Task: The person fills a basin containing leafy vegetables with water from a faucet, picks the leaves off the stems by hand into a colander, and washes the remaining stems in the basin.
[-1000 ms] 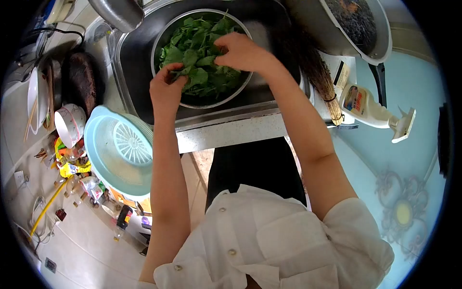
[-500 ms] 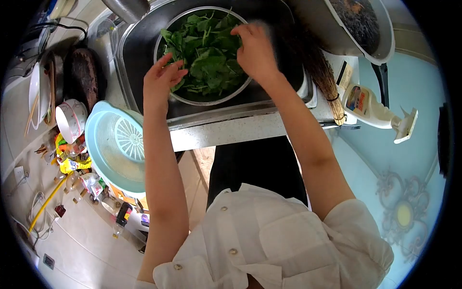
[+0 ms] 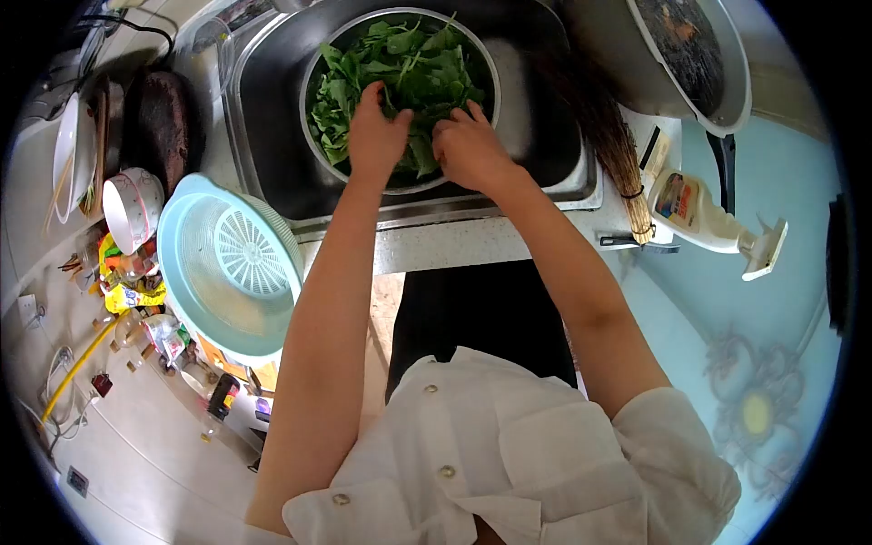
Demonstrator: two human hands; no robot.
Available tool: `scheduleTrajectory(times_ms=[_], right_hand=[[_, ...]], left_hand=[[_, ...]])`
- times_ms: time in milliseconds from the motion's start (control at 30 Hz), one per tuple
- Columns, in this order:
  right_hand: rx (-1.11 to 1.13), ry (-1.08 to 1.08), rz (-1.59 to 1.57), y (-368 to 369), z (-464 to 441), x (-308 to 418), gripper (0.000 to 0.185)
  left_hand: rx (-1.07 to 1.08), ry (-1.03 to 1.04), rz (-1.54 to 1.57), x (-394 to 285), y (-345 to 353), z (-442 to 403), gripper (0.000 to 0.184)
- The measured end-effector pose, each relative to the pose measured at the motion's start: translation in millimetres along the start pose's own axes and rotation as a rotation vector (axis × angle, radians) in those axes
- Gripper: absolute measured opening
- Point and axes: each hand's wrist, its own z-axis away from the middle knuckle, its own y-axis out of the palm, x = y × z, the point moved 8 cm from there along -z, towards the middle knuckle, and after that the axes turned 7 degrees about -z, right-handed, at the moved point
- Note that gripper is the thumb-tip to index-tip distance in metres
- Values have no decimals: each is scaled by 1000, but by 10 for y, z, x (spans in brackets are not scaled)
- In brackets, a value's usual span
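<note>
We're into the greens point(image 3: 420, 65), apparently sorting, left hand point(image 3: 377, 143) and right hand point(image 3: 474, 154) curled, grip impossible to tell, next move wanting a light touch!

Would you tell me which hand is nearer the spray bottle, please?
Right: the right hand is left of the spray bottle, at the greens; the left hand is farther left.

The counter point(image 3: 436, 246) carries an inset sink point(image 3: 268, 118) with a round bowl point(image 3: 496, 77) standing in it; a twig brush point(image 3: 624, 177) apparently rests at right.
</note>
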Motion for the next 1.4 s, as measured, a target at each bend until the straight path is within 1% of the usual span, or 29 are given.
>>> scheduleTrajectory(times_ms=[33,100,167,233,267,333,367,433,500,567,600,633,667,700,767,800,933,967,1000,1033,1067,1100,1133,1200,1233,1300,1333,1367,1400], right_hand=[[24,27,-60,-3,6,-5,8],[-1,37,-143,-76,12,32,8],[-27,51,-229,-173,40,47,9],[-205,204,-551,-358,93,-108,8],[-207,204,-555,-379,100,-121,8],[-281,296,-1090,-371,135,-248,11],[-285,294,-1091,-404,138,-249,11],[-319,235,-1570,-466,136,-201,15],[-309,251,-1603,-492,121,-178,19],[-419,365,-1933,-306,73,-334,19],[-416,365,-1933,-273,35,-350,19],[-460,512,-1832,-200,46,-440,22],[-501,654,-1725,-128,74,-528,26],[-498,653,-1725,-54,41,-572,26],[-601,806,-1446,16,83,-811,32],[-600,805,-1444,-19,91,-823,32],[-552,749,-1724,-28,131,-767,38],[-550,726,-1853,7,137,-727,40],[-549,724,-1854,-37,158,-675,40],[-494,646,-1927,-106,135,-566,42],[-437,567,-1997,-149,109,-466,43],[-438,567,-1996,-130,107,-440,43],[-398,548,-1991,-96,81,-388,41],[-355,530,-1986,-93,61,-258,38],[-317,484,-1958,-149,57,-151,34],[-283,438,-1929,-267,77,-37,30],[-348,444,-1771,-361,118,-74,27],[-407,448,-1612,-435,156,-117,24],[-408,450,-1611,-438,164,-174,24]], left_hand=[[-5,-2,2,-2,28,-30,46],[82,-205,-4,179,174,-38,51],[101,-203,28,320,144,-75,49],[257,-247,360,275,79,-41,42],[256,-274,471,205,-49,47,34],[250,-322,571,120,-309,161,31],[244,-368,676,111,-408,201,29],[221,-354,765,83,-622,241,28],[195,-346,856,7,-796,291,27],[183,-365,954,-68,-925,333,27],[198,-315,985,-128,-942,328,25],[197,-316,985,-71,-899,299,25],[151,-309,825,66,-851,239,24],[106,-301,665,173,-834,207,23],[87,-331,693,225,-765,200,22],[79,-369,721,275,-709,216,22],[-3,-271,718,338,-644,212,22],[89,-256,639,288,-587,260,25],[183,-241,557,195,-531,304,29],[182,-240,557,130,-509,317,29],[151,-80,493,-50,-531,309,35],[120,79,428,-238,-550,322,42],[120,80,429,-342,-530,345,42],[-33,377,46,-706,-627,435,52],[-32,374,43,-672,-611,435,52],[156,98,341,-447,-457,371,52],[263,-59,431,-347,-433,362,47],[267,-59,433,-328,-490,365,47],[282,-221,607,-199,-503,385,42]])
